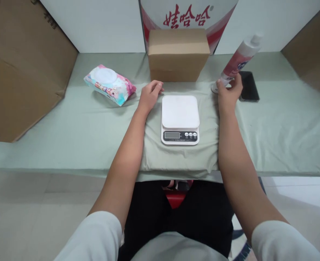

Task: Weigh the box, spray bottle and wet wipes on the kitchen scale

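A white kitchen scale [180, 112] lies on the green cloth in front of me, its platform bare and its display blank. My right hand [229, 92] is closed around the lower part of a white bottle [237, 61] with a pink label. The bottle leans to the right, its white cap at the upper end. Just beyond the scale's upper left corner, my left hand [150, 93] rests on the cloth with its fingers loosely curled and nothing seen in them. Left of that hand lies a pack of wet wipes [109, 83] with a white lid.
A brown cardboard box [177, 65] stands behind the scale, against a white and red carton [187, 14]. A dark rectangular phone-like slab [249, 87] lies right of the bottle. Large cardboard panels [26, 72] flank the cloth-covered table [290, 137].
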`<state>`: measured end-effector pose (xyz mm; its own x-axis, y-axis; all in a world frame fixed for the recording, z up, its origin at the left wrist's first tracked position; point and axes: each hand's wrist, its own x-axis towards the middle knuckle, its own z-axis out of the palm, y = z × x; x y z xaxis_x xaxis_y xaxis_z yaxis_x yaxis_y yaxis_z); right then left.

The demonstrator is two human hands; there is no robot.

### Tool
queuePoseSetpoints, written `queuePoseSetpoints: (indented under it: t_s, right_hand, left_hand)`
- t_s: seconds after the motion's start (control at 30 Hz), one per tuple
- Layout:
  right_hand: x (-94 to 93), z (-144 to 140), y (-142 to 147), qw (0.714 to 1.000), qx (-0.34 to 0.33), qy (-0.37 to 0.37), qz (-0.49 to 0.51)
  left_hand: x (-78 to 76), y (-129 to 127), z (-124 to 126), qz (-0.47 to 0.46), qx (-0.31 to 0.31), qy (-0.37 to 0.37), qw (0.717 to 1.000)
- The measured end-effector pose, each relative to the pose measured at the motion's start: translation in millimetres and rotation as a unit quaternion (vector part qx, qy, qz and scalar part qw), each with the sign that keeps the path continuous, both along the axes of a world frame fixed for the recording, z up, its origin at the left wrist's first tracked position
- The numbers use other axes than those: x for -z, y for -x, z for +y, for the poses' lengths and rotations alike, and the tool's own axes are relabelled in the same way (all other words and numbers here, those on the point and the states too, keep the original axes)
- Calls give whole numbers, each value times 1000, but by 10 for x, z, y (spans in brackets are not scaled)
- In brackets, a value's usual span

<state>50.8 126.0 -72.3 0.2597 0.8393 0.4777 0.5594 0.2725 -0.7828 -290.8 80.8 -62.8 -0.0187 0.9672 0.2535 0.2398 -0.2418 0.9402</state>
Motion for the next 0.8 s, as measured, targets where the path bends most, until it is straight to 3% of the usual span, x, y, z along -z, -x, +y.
queuePoseSetpoints:
  t_s: [0.23,0.47,0.8]
  right_hand:
    - [2,49,-11,1000,4,-1,-10]
    - [-14,101,-8,998,9,3,57]
    - [122,249,-131,1000,-7,-24,13]
  left_hand:
    - [104,28,93,20,12,-28,999]
    - [40,23,43,30,5,-43,999]
    - [57,29,86,40,10,-56,998]
